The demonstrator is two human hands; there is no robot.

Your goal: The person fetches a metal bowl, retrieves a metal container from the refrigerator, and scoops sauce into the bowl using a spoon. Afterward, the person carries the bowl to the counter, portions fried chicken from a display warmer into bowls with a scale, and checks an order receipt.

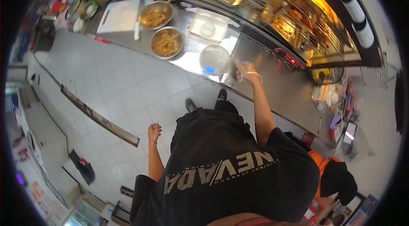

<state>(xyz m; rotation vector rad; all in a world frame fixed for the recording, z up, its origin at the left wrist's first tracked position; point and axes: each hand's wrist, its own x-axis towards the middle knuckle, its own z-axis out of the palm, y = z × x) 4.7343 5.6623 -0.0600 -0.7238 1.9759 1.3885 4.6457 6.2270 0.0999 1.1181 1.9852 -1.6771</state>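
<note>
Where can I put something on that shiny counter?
On the bare metal between the gloved right hand, the glass case and the pile of bags. It's crowded left of that hand: round plate, open box, two bowls, white board.

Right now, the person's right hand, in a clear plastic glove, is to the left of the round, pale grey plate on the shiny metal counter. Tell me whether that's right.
The side is wrong: the head view shows the right hand, in a clear plastic glove, to the right of the round, pale grey plate on the shiny metal counter.
</note>
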